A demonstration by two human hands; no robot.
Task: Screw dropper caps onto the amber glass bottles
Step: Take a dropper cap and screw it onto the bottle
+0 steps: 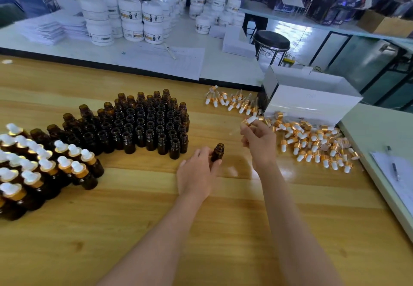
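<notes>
Bare wooden table (156, 218) is left between the block of uncapped bottles (145, 124) and the heap of loose caps (312, 142) beside a white box (312, 102). In that gap one amber bottle (218, 151) is held upright on the table by the curled left hand (196, 174). A dropper cap (250, 120) is pinched in the raised right hand (259, 142), above and right of the bottle, apart from it.

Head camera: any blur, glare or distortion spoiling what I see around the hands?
Head view: the right hand and its dropper cap are motion-blurred; the left hand and held bottle read sharper; glare patch on the table; wide-angle bending at the edges.
</notes>
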